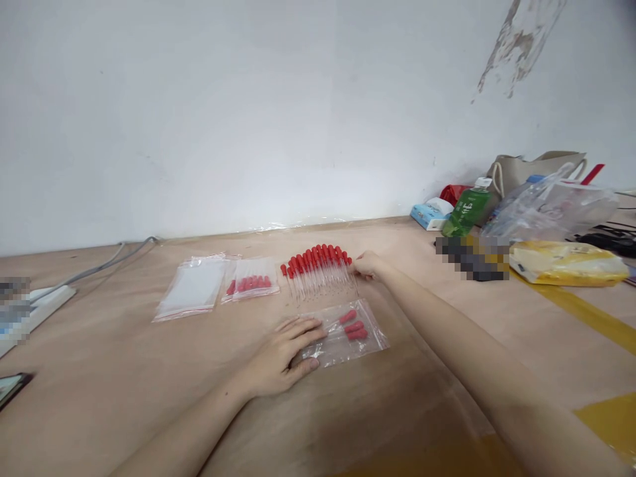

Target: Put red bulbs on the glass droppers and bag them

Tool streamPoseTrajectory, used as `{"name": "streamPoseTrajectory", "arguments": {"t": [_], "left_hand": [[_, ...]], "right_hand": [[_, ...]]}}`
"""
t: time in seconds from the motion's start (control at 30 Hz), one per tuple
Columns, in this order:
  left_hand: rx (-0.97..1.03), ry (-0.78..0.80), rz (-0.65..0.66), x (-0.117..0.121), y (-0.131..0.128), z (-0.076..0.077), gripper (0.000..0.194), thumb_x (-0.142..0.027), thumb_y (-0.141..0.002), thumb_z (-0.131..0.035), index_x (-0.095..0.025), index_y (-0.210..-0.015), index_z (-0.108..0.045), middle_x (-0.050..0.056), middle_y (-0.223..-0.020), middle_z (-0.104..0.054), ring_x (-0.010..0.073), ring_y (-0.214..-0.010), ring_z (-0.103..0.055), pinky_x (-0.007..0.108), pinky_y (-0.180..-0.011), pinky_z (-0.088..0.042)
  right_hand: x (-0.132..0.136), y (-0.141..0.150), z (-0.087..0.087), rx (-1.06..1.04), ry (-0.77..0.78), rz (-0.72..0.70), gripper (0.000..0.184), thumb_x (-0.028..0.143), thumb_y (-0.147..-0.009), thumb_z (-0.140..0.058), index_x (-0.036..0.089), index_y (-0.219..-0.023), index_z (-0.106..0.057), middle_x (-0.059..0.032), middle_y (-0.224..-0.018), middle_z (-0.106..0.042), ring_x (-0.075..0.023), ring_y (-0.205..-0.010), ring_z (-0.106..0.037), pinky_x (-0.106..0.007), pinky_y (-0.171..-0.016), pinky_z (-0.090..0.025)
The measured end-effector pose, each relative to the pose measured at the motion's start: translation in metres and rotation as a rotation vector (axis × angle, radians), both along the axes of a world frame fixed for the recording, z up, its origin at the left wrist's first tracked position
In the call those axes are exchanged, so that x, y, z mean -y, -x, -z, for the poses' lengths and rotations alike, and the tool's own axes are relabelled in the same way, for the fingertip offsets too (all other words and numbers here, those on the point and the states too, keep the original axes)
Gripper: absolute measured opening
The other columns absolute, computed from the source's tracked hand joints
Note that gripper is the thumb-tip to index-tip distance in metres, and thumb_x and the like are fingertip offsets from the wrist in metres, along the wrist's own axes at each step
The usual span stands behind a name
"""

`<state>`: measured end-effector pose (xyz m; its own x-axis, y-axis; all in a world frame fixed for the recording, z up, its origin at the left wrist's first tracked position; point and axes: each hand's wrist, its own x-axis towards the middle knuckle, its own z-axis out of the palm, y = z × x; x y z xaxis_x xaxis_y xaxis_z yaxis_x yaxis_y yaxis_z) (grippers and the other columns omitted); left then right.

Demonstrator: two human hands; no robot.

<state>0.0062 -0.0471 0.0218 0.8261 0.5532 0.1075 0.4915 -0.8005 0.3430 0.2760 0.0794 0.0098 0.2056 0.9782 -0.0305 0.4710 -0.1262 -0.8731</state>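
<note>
My left hand (285, 351) lies with fingers stretched over the left end of a clear zip bag (330, 354). Inside that bag are three glass droppers with red rubber bulbs (355, 326). Farther back, a row of droppers (318, 265) is laid side by side, red bulbs toward the wall and thin tips toward me. At the row's right end, my right hand (368, 265) has its fingers pinched on the red bulb of a dropper (349, 261). Left of the row sits a filled zip bag (251, 271) showing several red bulbs.
A stack of flat zip bags (191, 285) lies at the left. Beyond it are a cable (104, 264), a power strip (54, 301) and a phone (12, 389). Along the right stand a green bottle (467, 211), a blue tissue pack (430, 215), a plastic bag (551, 205) and a yellow pack (569, 263).
</note>
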Motion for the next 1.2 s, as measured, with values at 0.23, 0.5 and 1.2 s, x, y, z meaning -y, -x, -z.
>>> {"name": "streamPoseTrajectory", "arguments": {"t": [0.23,0.5,1.2], "left_hand": [[0.015,0.002,0.001,-0.001,0.0,0.002,0.044,-0.04,-0.086,-0.041,-0.029,-0.129,-0.037,0.003,-0.135,-0.038,0.0216,-0.124,-0.033,0.044,-0.103,-0.026],[0.035,-0.004,0.004,-0.002,-0.001,0.002,0.043,-0.039,-0.086,-0.042,-0.029,-0.127,-0.04,0.003,-0.134,-0.039,0.021,-0.123,-0.035,0.043,-0.102,-0.028],[0.013,0.002,-0.003,-0.001,0.0,0.002,0.043,-0.039,-0.086,-0.041,-0.029,-0.128,-0.038,0.002,-0.136,-0.037,0.0215,-0.124,-0.034,0.044,-0.103,-0.026]], "right_hand": [[0.008,-0.005,-0.007,-0.225,0.252,0.046,0.016,0.008,-0.059,-0.053,0.017,-0.055,-0.04,0.0063,-0.036,-0.036,-0.0023,-0.029,-0.025,-0.017,-0.03,-0.015],[0.017,-0.016,-0.004,-0.428,0.236,0.004,0.029,0.003,-0.06,-0.048,0.018,-0.084,-0.049,0.0078,-0.047,-0.043,-0.0014,-0.03,-0.026,-0.015,-0.032,-0.014],[0.082,-0.032,0.009,-0.733,-0.008,0.061,0.03,0.01,-0.059,-0.05,0.021,-0.085,-0.04,0.0097,-0.051,-0.042,-0.0039,-0.036,-0.036,-0.014,-0.033,-0.029]]}}
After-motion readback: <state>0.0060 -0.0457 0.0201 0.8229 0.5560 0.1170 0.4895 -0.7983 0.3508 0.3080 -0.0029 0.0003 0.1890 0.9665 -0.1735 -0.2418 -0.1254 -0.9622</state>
